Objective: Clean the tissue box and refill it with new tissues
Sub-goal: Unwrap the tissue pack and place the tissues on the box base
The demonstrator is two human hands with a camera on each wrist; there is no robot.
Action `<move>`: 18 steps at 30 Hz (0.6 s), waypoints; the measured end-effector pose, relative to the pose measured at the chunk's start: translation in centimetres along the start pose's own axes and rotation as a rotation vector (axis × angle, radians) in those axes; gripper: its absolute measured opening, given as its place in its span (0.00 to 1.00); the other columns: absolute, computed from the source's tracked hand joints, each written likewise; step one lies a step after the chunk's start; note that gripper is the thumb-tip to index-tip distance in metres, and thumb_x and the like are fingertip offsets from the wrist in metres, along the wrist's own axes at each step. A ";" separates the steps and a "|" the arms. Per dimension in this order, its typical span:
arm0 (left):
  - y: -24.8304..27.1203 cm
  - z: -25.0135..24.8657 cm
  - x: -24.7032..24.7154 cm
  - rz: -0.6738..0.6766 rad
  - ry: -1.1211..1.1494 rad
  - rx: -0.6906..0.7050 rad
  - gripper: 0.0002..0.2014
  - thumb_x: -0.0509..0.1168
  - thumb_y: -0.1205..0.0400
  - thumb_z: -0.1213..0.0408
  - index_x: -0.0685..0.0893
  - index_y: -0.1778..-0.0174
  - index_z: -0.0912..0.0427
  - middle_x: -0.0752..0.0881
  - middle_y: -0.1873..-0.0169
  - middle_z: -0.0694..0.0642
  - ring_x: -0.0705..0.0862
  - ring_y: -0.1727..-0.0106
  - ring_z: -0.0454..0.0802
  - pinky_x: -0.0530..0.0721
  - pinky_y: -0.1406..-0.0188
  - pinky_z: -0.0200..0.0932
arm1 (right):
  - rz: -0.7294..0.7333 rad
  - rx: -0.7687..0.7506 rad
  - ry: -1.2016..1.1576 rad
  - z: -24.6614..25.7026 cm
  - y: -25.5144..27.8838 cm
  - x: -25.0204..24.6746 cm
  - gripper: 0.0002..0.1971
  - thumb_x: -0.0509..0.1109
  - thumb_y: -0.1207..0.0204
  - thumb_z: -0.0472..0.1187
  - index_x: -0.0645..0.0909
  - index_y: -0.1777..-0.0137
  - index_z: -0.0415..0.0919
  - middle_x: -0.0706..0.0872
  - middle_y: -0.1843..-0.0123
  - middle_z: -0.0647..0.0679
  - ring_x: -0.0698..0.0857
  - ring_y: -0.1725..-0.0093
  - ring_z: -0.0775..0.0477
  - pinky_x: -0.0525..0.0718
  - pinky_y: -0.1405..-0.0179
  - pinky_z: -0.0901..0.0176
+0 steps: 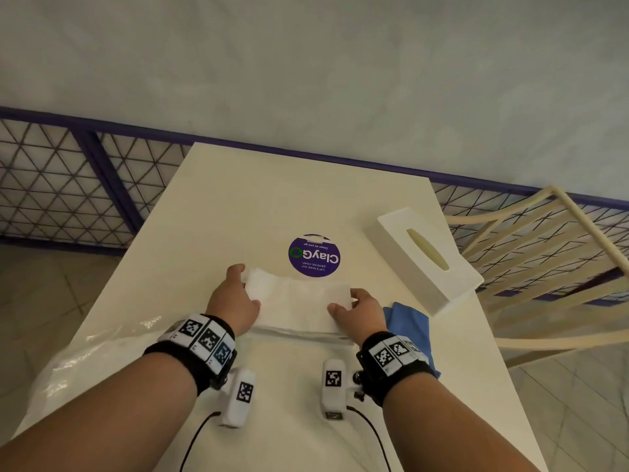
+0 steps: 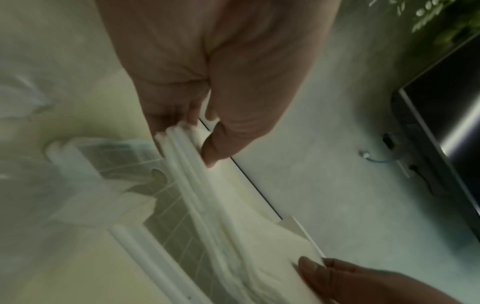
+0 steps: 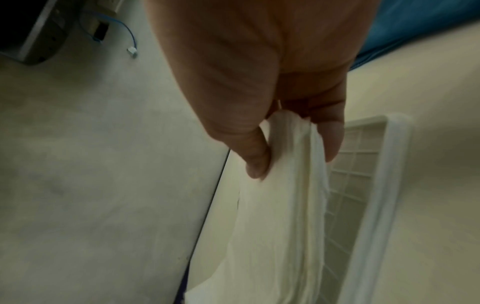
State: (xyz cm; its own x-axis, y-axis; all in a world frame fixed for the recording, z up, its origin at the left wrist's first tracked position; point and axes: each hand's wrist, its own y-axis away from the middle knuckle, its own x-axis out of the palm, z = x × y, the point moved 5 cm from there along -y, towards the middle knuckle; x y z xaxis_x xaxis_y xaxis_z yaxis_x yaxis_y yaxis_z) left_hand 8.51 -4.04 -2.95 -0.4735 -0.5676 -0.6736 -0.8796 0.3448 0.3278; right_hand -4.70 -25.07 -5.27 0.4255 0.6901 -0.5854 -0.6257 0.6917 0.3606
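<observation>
While both hands pinch its ends, the tissue stack point(image 1: 299, 301) sags.

Head view: soft even light is falling on the table point(image 1: 238, 206), edges bowing.
Wrist views: running dim, grainy, motion-blurred.

We see our left hand point(image 2: 207, 67) from the wrist side, its thumb and fingers point(image 2: 221, 144) pinching one end of a stack of white tissues point(image 2: 207, 195). The tissues sag and stretch away toward our right hand point(image 2: 345, 279), which pinches the other end at the lower edge of the view. Beneath them lies a white tray point(image 2: 145, 246) with a grid-patterned floor. A clear plastic bag point(image 2: 52, 181) lies at the left, blurred. All rest on a pale table point(image 2: 64, 51), whose edge runs diagonally.
</observation>
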 end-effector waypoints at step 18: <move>-0.5 -1.7 6.4 0.315 -0.593 0.282 0.32 0.54 0.21 0.74 0.65 0.21 0.49 0.65 0.25 0.59 0.64 0.24 0.58 0.71 0.28 0.52 | 0.203 -0.251 0.581 1.2 0.3 2.7 0.24 0.69 0.24 0.43 0.75 0.28 0.54 0.72 0.25 0.52 0.67 0.27 0.43 0.70 0.27 0.53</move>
State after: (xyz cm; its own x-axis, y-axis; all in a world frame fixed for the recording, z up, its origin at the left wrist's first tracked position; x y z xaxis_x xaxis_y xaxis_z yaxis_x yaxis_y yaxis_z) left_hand 5.86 -9.10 -6.30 -0.5269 0.0631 -0.8476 -0.6226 0.6502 0.4355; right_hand -2.93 -22.77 -5.88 -0.0945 0.5256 -0.8455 -0.8196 0.4410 0.3657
